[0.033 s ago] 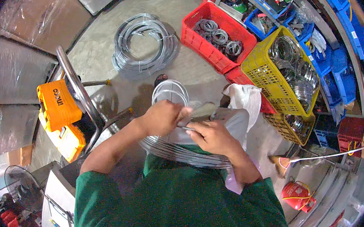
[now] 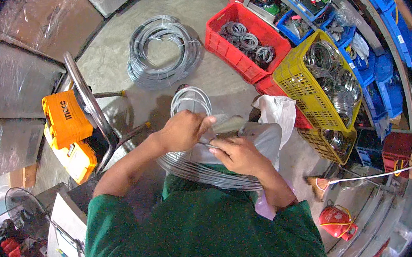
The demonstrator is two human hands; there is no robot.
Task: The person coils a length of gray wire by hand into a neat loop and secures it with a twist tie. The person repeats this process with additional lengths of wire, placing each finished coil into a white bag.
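Observation:
My left hand [image 2: 182,131] is closed around a small coil of grey metal wire [image 2: 190,96], whose loops stand out beyond the knuckles. Close by on its right, my right hand [image 2: 241,156] is closed, with thumb and fingers pinching a strand of wire near the left hand. A larger bundle of wire loops [image 2: 206,173] curves across my lap, passing beneath both wrists. Pale translucent plastic sheeting [image 2: 262,135] lies under and beyond the right hand. The fingertips of the left hand are partly hidden.
A big wire coil [image 2: 138,60] lies on the floor ahead. At right stand a red crate [image 2: 217,39] and a yellow crate [image 2: 288,77] with small coils, beside shelves of blue bins [image 2: 388,94]. Orange cases [image 2: 67,118] and a bent metal tube frame [image 2: 86,91] are at left.
My left hand and the small coil have shifted slightly, the loops a little farther from me. My right hand has barely moved.

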